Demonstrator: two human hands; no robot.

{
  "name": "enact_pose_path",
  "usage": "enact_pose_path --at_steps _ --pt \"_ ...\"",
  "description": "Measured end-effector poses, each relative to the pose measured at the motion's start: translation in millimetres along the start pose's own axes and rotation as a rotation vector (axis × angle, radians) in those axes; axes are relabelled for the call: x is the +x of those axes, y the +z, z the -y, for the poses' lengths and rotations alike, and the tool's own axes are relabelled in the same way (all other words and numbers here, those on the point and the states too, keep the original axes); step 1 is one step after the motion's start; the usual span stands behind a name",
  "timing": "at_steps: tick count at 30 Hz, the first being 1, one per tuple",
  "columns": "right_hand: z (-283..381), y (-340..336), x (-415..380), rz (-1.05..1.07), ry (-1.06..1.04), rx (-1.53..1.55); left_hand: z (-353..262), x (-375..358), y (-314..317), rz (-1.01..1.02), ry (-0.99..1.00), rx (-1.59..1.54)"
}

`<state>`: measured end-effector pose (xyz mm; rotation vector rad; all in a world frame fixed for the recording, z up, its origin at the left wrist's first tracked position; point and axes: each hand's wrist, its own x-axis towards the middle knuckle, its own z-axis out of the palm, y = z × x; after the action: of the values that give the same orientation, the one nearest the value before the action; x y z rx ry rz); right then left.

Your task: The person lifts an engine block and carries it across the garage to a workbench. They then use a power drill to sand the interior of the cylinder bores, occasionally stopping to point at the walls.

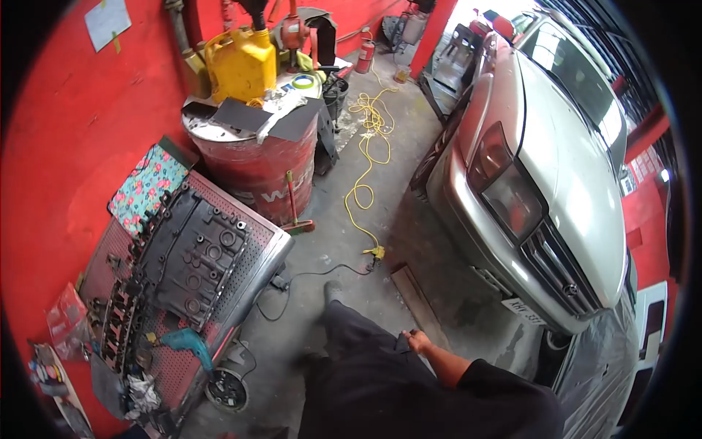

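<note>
Black clothing (365, 366) is filling the lower centre, its upper right edge meeting the right hand (415, 340); the fingers are curling inward, pressing together, but whether they are pinching cloth or a small object cannot be told. Judged by its look, the clothing is offering soft, light, pliant handling, with its loose edge giving the surest hold. Beyond, 1 plank (418, 296) is lying on the floor; farther off, 1 yellow extension cord (378, 252) is trailing towards 1 fire extinguisher (365, 55).
</note>
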<state>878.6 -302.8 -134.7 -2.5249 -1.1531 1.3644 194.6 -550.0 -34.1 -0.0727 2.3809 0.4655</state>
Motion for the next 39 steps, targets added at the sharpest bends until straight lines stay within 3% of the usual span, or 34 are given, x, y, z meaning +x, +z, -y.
enact_pose_path --at_steps 2,3,5,7,10,13,17,19,23,26,30,34,39 --pt "1 -2 15 -0.17 -0.132 -0.014 -9 39 78 0.145 0.249 0.207" --pt "27 -24 9 -0.14 -0.1 0.055 -9 56 115 0.174 0.401 0.275" --pt "88 -81 -5 -0.138 -0.087 0.199 -68 -8 160 0.015 0.758 0.407" --pt "96 -122 19 -0.188 -0.116 0.272 -92 -14 198 0.186 0.573 0.268" --pt "148 -186 44 -0.217 -0.019 0.43 -154 -59 213 0.167 0.672 0.491" --pt "180 -244 99 -0.263 -0.101 0.381 -157 -29 249 0.203 0.581 0.561" --pt "264 -319 152 -0.217 -0.241 0.351 -220 -42 319 0.34 0.431 0.257" --pt "306 -342 178 -0.163 -0.293 0.415 -329 -132 342 0.461 0.383 0.139" --pt "352 -350 247 -0.073 -0.361 0.662 -498 -206 424 0.532 0.706 0.288" --pt "373 -367 282 -0.053 -0.42 0.649 -630 -255 494 0.504 0.897 0.485" --pt "366 -389 356 -0.141 -0.293 0.681 -777 -290 616 0.628 1.126 0.457" --pt "344 -412 409 -0.214 -0.006 0.715 -925 -356 745 0.544 1.38 0.55" --pt "413 -513 449 -0.295 0.122 1.015 -1101 -483 852 0.723 1.407 0.48"
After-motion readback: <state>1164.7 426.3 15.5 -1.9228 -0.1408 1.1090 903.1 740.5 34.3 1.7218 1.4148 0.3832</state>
